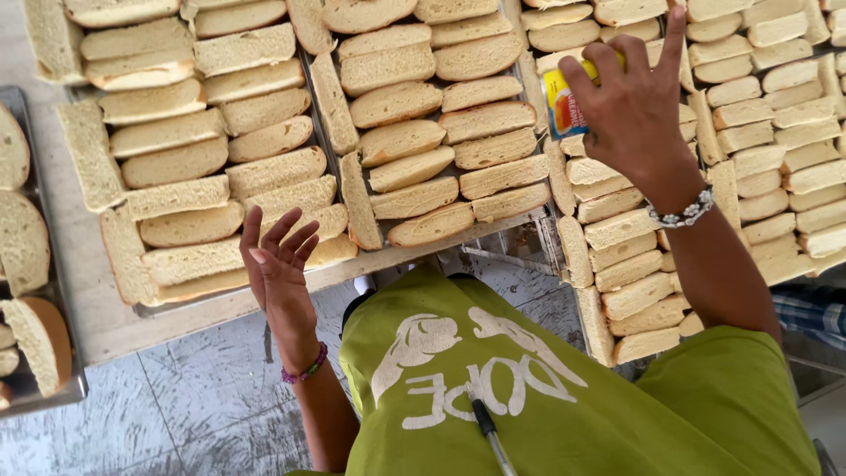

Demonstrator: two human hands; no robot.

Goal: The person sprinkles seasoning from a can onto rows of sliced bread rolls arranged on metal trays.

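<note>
The right hand (636,113) is clamped around a small yellow can (562,99), held at about 1 o'clock over the right tray (596,328) of bread slices (617,231). Fingers wrap the can's far side; only its near face shows, and whether it is open at the top I cannot tell. The left hand (280,264) is empty, fingers spread apart, palm up, hovering at about 9 o'clock over the near edge of the middle tray (231,304).

The likeliest trouble, as I judge it: the can tips or slips from this one-handed hold and lands on the slices below, denting them or spilling on them. The slices sit tight, edge to edge, so a drop would hit several. The left hand, close to the edge slices (196,264), could brush one off the tray.
</note>
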